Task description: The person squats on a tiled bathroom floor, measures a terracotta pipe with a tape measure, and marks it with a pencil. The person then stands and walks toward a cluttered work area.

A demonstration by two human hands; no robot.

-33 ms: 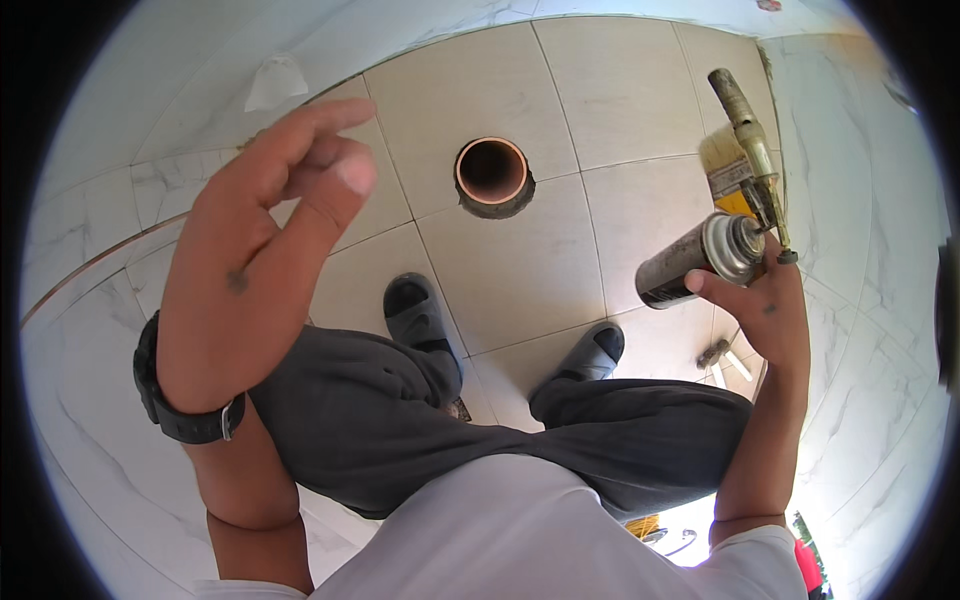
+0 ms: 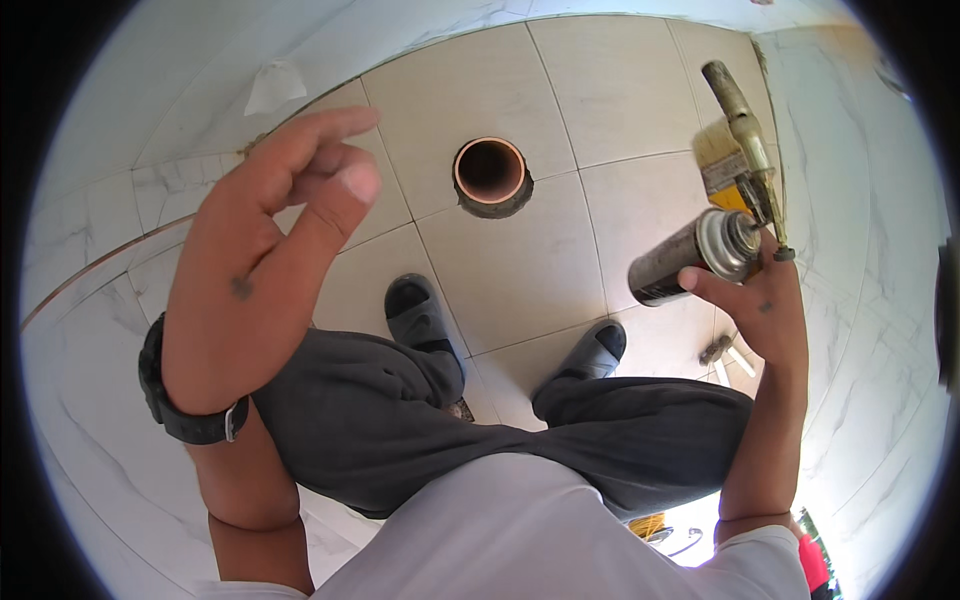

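Observation:
My right hand (image 2: 768, 300) is wrapped round a gas torch: a worn, dark and silvery gas canister (image 2: 670, 265) with a brass-coloured burner tube (image 2: 740, 120) tipped away from me. I see no flame. A paintbrush (image 2: 722, 165) with pale bristles and a yellow handle shows beside the burner; its lower end is hidden, so I cannot tell whether it is held too. Off to the left, my left hand (image 2: 265, 250) is raised with thumb and forefinger apart and the other fingers half curled, holding nothing. Between and beyond the hands, an orange-brown pipe (image 2: 518, 185) opens at floor level.
Beige floor tiles (image 2: 620, 90) surround the pipe, with dark, rough material round its rim. Marbled wall tiles (image 2: 850, 200) close in on both sides. My sandalled feet (image 2: 420, 315) stand near the pipe. A hammer (image 2: 716, 350) lies beyond my right knee. Something red (image 2: 813, 565) shows at lower right.
The torch in my right hand has shifted very slightly left and up in the picture. My left hand has moved a touch to the right, its pose unchanged.

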